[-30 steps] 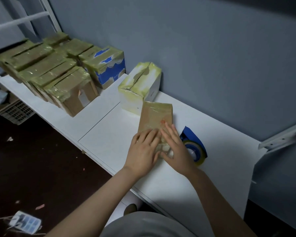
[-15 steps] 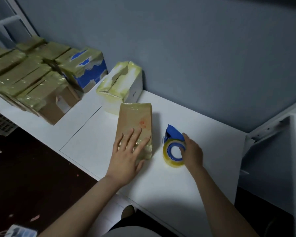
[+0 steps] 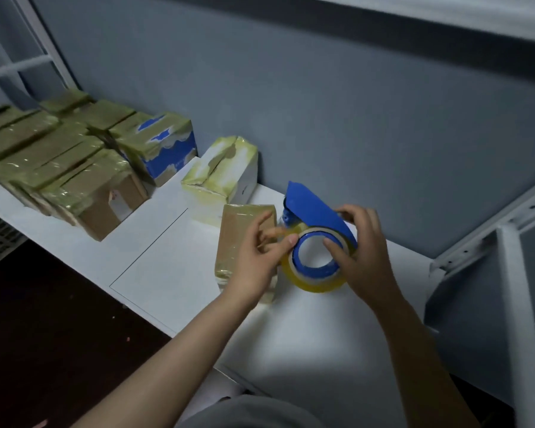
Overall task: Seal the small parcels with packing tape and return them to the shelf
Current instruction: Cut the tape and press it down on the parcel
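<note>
Sealed parcels (image 3: 53,156) stood stacked on the counter (image 3: 167,264) at left. The brown parcel (image 3: 240,227) lay flat at centre, partly beneath the left hand (image 3: 257,264). Half a second earlier that hand had lain flat on it; it had now moved across, thumb and forefinger pinching the left rim of the tape dispenser (image 3: 315,284). The dispenser, earlier lying on the counter, was held up just right of the parcel. The right hand (image 3: 365,251) gripped it, thumb inside the core, fingers curled over the blue guard.
</note>
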